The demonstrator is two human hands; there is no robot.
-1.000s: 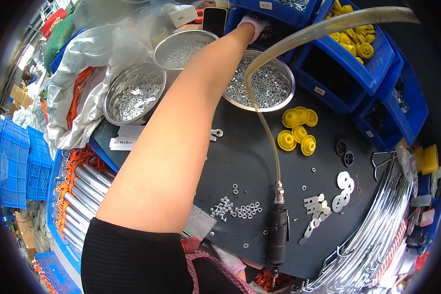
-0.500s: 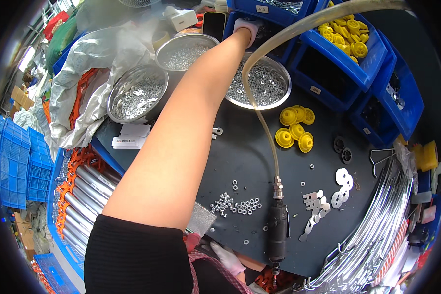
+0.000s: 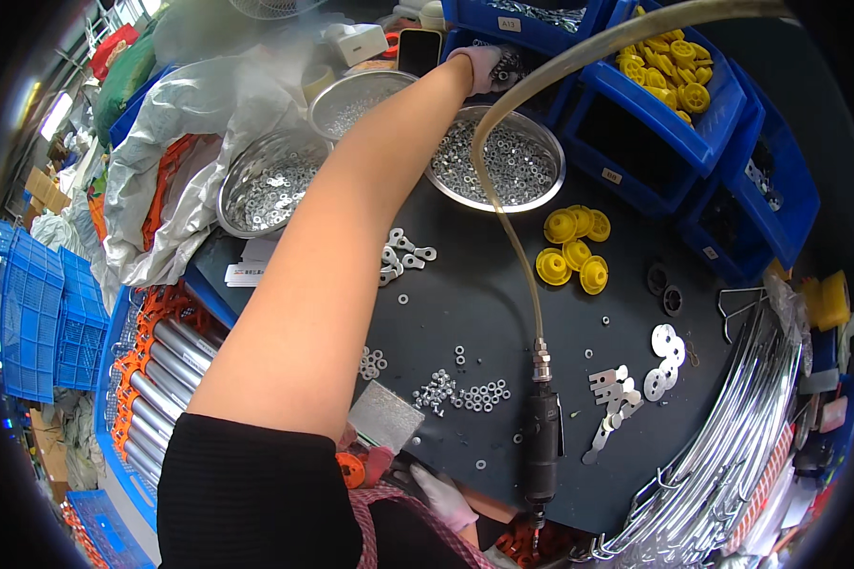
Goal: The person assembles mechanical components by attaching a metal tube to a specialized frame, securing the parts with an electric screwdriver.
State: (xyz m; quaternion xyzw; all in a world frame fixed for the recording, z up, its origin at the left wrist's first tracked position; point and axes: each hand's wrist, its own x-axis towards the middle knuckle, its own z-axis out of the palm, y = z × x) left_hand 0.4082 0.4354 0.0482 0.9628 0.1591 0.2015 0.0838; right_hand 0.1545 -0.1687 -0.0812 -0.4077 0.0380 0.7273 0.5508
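My left arm crosses the table to a blue bin at the back. My left hand [image 3: 489, 70], in a pale glove with a pink cuff, is at the bin's mouth among dark small parts. Its fingers blend with those parts, so their grip is unclear. My right hand [image 3: 443, 495], gloved white, is low at the table's front edge, near a grey metal block [image 3: 387, 417] and an orange round part [image 3: 351, 469]. What its fingers do is hidden. Beside it a black air screwdriver [image 3: 542, 441] hangs from a clear hose [image 3: 514, 242]. Loose nuts [image 3: 482, 395] and screws [image 3: 435, 391] lie between.
Steel bowls hold nuts [image 3: 508, 166] and small metal parts [image 3: 275, 190]. Yellow plastic caps [image 3: 576, 254], silver tabs [image 3: 410, 251] and flat metal pieces [image 3: 617, 398] lie about. Bent wire rods [image 3: 721, 446] crowd the right; metal tubes [image 3: 176, 365] fill a crate at left.
My left hand has drawn slightly back toward the bin's mouth, and its arm has shifted left, uncovering silver tabs and nuts. The orange round part now shows. My right hand has barely moved.
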